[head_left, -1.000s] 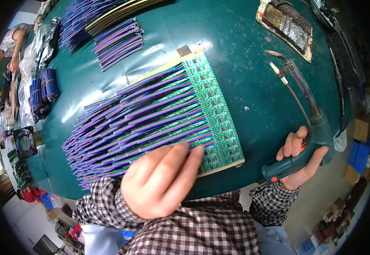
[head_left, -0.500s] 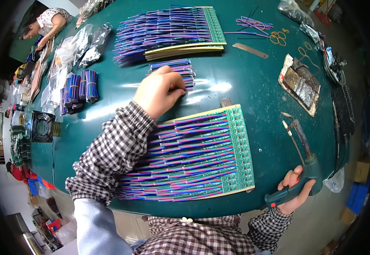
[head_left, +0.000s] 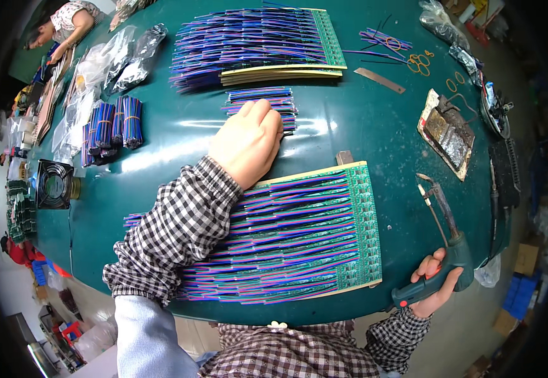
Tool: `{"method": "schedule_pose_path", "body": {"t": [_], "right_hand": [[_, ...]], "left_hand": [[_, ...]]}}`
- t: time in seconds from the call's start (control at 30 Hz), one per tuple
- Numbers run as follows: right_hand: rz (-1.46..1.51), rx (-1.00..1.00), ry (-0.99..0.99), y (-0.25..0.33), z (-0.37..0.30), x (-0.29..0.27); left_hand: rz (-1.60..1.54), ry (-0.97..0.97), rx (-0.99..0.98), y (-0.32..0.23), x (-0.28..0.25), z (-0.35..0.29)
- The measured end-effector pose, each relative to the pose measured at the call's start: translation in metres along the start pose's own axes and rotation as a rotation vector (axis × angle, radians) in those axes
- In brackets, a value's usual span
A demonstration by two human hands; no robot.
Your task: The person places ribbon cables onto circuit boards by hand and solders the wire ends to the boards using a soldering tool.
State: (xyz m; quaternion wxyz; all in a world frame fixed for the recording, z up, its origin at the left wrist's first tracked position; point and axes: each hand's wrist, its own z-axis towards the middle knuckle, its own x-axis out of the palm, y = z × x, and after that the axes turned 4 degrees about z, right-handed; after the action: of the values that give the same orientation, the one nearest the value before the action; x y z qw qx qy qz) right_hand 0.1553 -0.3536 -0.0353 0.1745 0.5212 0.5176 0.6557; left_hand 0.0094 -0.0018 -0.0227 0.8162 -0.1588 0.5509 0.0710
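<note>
My left hand (head_left: 248,143) reaches across the table to a small pile of loose coloured wires (head_left: 262,96). Its fingers curl downward at the near side of that pile; the fingertips are hidden, so what they pinch does not show. In my right hand (head_left: 436,291), at the lower right, is a dark green soldering gun (head_left: 457,255), its tip pointing up and away. Between my hands lies a green circuit board panel (head_left: 367,230), with rows of blue, pink and black wires running left from it. My left sleeve covers part of these wires.
Farther back, a wired panel (head_left: 329,39) rests on stacked boards. Bundled wires (head_left: 132,123), plastic bags (head_left: 138,60) and a small fan (head_left: 55,184) stand left. A metal strip (head_left: 379,80), rubber bands (head_left: 420,64) and a solder-stained tray (head_left: 448,135) lie right. Another person (head_left: 72,25) works far left.
My left hand has shifted slightly right and nearer, turning its back upward over the loose wires. My right hand keeps its hold on the soldering gun. The whole view has shifted slightly.
</note>
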Motion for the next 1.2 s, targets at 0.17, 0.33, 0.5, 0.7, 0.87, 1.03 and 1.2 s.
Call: {"method": "schedule_pose_path", "body": {"t": [0.17,0.33,0.5,0.7,0.87,1.03,1.2], "right_hand": [[-0.011,-0.002,0.003,0.0,-0.002,-0.002],[0.029,0.053,0.04,0.0,0.001,0.003],[-0.045,0.056,-0.038,0.008,0.0,0.003],[0.016,0.108,0.012,0.022,-0.017,0.002],[-0.009,0.033,0.038,0.036,-0.042,-0.016],[0.041,0.011,0.016,0.038,-0.056,-0.017],[-0.011,0.034,0.085,0.044,-0.067,-0.026]], "left_hand": [[-0.182,-0.048,-0.045,0.002,-0.003,-0.002],[-0.595,-0.054,-0.387,-0.013,-0.066,-0.007],[-0.544,0.121,-0.215,-0.091,-0.113,-0.027],[-0.451,0.093,0.001,-0.15,-0.066,-0.055],[-0.324,0.195,0.13,-0.156,-0.05,-0.064],[-0.092,0.0,0.3,-0.161,-0.038,-0.071],[-0.076,-0.043,0.286,-0.162,-0.034,-0.072]]}}
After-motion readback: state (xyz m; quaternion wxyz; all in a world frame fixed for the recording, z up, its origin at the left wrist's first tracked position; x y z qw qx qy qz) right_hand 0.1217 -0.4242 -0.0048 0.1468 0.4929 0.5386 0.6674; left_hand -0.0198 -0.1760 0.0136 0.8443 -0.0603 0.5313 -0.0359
